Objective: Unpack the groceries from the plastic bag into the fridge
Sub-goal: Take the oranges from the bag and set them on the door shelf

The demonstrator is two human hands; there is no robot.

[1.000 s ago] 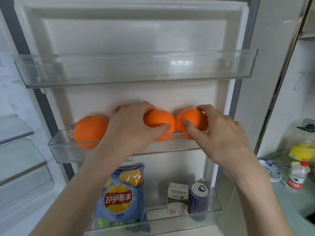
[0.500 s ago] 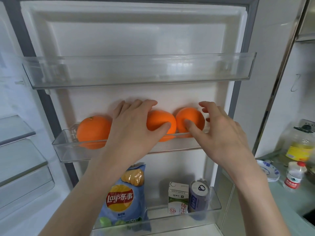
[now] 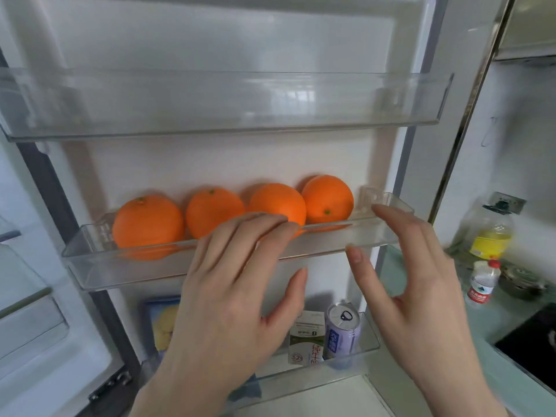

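Four oranges sit in a row in the middle door shelf of the open fridge: the left orange, the second orange, the third orange and the right orange, each touching or just beside its neighbour. The left hand hovers in front of the shelf's clear front wall, fingers spread and holding nothing, its fingertips just below the third orange. The right hand is likewise empty, fingers apart, raised near the shelf's right end and apart from the right orange. The top door shelf shows nothing inside. The bottom door shelf holds a chip bag, largely hidden behind the left hand, a small carton and an upright can just beside it.
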